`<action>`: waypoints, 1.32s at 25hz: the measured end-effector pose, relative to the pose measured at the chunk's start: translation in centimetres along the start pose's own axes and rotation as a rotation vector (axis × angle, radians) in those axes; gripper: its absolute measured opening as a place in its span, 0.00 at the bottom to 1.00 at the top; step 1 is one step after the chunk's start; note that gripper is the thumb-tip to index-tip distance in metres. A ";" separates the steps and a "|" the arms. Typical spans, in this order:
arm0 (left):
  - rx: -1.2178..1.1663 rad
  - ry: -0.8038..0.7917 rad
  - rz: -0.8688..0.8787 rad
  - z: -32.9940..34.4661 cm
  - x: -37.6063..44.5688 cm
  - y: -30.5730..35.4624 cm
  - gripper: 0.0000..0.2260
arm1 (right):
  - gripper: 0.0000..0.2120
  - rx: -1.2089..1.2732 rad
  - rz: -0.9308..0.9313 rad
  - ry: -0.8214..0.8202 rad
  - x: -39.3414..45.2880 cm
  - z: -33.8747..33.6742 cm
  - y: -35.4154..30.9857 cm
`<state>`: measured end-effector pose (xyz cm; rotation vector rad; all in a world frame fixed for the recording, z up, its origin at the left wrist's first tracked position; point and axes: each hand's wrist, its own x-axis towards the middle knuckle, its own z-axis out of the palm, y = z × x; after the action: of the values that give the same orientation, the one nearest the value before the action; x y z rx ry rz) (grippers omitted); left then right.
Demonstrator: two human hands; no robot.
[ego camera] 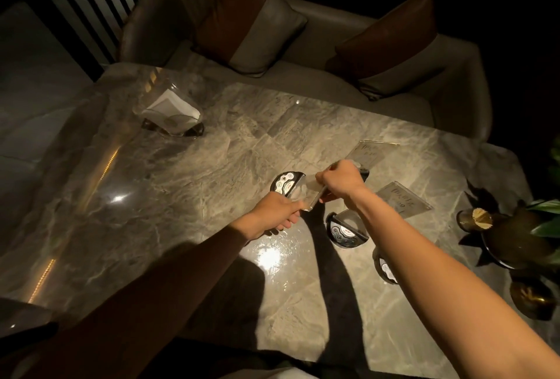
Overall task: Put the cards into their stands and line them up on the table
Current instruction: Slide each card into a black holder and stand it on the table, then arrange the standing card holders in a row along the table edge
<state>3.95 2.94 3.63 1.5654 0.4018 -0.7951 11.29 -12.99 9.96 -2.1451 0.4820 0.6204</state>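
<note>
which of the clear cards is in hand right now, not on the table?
The clear card at centre, gripped by both the left hand and the right hand, beside a half-round stand. The other two lettered cards sit farther right, untouched.

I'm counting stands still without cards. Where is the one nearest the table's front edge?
In the head view, the empty stand sits right of centre, partly hidden under the right forearm, just nearer than another stand.

Dim warm light from above, glare spots on marble table [181,172] — dark, bowed corners, soft detail

Both hands [280,212] [339,177] grip clear card [306,194] (above table [181,166]).
</note>
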 end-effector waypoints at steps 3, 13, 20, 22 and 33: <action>0.048 0.065 0.080 0.3 -0.3 -0.9 0.19 | 0.07 -0.122 -0.020 -0.073 0.4 0.1 -1.1; -0.079 0.137 0.238 0.0 -3.0 0.8 0.10 | 0.16 0.154 0.007 -0.173 -1.1 1.9 -0.9; 0.317 0.372 0.439 1.0 -3.0 5.2 0.10 | 0.17 0.179 -0.145 -0.143 -4.2 -2.9 1.3; 0.379 0.326 0.549 2.8 -3.0 7.7 0.09 | 0.13 0.149 -0.213 -0.047 -5.0 -5.7 2.4; 0.841 -0.036 0.758 16.4 0.5 14.4 0.17 | 0.16 -0.234 -0.225 0.359 -9.6 -18.2 14.6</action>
<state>9.76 -15.46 13.90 2.2448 -0.6269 -0.3830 0.60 -34.98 16.27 -2.5047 0.3623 0.1701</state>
